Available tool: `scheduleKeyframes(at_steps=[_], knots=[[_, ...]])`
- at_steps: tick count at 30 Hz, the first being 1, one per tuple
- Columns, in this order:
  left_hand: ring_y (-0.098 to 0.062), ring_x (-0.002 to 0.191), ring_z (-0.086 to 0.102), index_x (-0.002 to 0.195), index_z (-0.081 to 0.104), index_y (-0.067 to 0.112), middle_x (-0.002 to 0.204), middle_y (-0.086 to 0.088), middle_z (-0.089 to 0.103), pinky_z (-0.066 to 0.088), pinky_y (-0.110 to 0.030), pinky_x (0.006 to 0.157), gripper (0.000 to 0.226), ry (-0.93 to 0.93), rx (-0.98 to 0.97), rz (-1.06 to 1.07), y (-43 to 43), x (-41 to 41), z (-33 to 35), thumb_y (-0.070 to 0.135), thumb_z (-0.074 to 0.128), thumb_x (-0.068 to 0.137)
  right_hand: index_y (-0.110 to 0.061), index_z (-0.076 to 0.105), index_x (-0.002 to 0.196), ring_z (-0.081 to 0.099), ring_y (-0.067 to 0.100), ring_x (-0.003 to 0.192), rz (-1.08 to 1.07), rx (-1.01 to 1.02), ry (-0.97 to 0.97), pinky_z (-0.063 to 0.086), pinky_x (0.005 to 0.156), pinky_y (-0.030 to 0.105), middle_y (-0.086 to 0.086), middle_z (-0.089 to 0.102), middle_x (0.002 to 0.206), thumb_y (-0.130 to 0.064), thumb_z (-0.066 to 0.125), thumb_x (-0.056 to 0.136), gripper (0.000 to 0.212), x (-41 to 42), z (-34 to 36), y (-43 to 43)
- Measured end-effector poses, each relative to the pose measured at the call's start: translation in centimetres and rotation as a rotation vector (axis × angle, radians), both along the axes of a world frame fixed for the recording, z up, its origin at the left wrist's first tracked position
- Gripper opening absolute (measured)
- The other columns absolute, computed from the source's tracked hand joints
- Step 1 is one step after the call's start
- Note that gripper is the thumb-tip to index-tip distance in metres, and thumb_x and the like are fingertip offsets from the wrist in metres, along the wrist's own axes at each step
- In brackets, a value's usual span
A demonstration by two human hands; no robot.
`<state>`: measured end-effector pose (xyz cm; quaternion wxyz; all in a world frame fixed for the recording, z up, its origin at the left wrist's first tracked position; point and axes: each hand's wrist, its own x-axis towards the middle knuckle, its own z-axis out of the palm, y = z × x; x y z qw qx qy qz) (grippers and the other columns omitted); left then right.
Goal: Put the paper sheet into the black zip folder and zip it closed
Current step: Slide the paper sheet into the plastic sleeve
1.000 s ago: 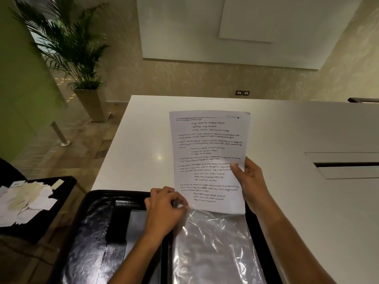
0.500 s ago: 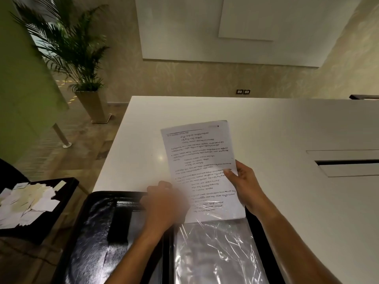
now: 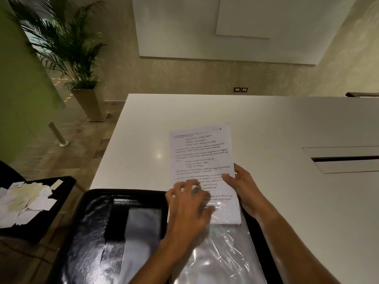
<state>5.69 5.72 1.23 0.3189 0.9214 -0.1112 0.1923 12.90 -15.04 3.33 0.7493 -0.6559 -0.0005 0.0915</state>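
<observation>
Paper sheet (image 3: 202,160) pinched in right hand (image 3: 245,188) grip, blurred left hand (image 3: 189,203) spread loosely over plastic sleeve (image 3: 221,249)

**Colours and patterns across the desk scene**

The paper sheet (image 3: 202,160) is seen as white, lined with rows of black printed script. The zip folder (image 3: 96,238) is shown in glossy black, streaked with pale reflections, and a clear, crinkled plastic sleeve (image 3: 223,253) is laid within it. The table (image 3: 287,128) is rendered off-white. A green palm (image 3: 67,44) is set in a tan pot, and the beige wall (image 3: 184,76) appears faintly leaf-patterned, though this is blurred
</observation>
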Motion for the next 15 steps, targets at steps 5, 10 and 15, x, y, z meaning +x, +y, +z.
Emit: scheduleKeyframes(at_steps=[5, 10, 15], knots=[[-0.014, 0.102, 0.050, 0.097, 0.072, 0.039, 0.105, 0.018, 0.059, 0.038, -0.040, 0.088, 0.020, -0.141, 0.317, -0.239, -4.5, 1.0, -0.6, 0.055, 0.059, 0.100, -0.017, 0.066, 0.147, 0.076, 0.038, 0.126, 0.007, 0.007, 0.018, 0.061, 0.107, 0.054, 0.013, 0.077, 0.140, -0.008, 0.065, 0.109, 0.038, -0.3, 0.1, -0.3], [-0.019, 0.093, 0.052, 0.094, 0.070, 0.029, 0.094, 0.011, 0.062, 0.040, -0.040, 0.082, 0.021, -0.185, 0.346, -0.222, -5.9, 1.6, -1.1, 0.034, 0.053, 0.107, -0.020, 0.065, 0.148, 0.075, 0.035, 0.129, 0.002, 0.013, 0.020, 0.060, 0.111, 0.052, 0.010, 0.076, 0.142, -0.010, 0.065, 0.109, 0.040, -0.5, -0.4, -0.8], [-0.022, 0.089, 0.061, 0.100, 0.068, 0.021, 0.102, 0.001, 0.071, 0.051, -0.038, 0.075, 0.007, -0.212, 0.272, -0.196, -6.1, 2.2, -0.3, 0.026, 0.063, 0.103, -0.027, 0.071, 0.143, 0.075, 0.031, 0.130, 0.035, 0.053, 0.003, 0.063, 0.105, 0.038, 0.009, 0.077, 0.142, -0.011, 0.068, 0.105, 0.042, -0.6, -0.6, -0.9]])
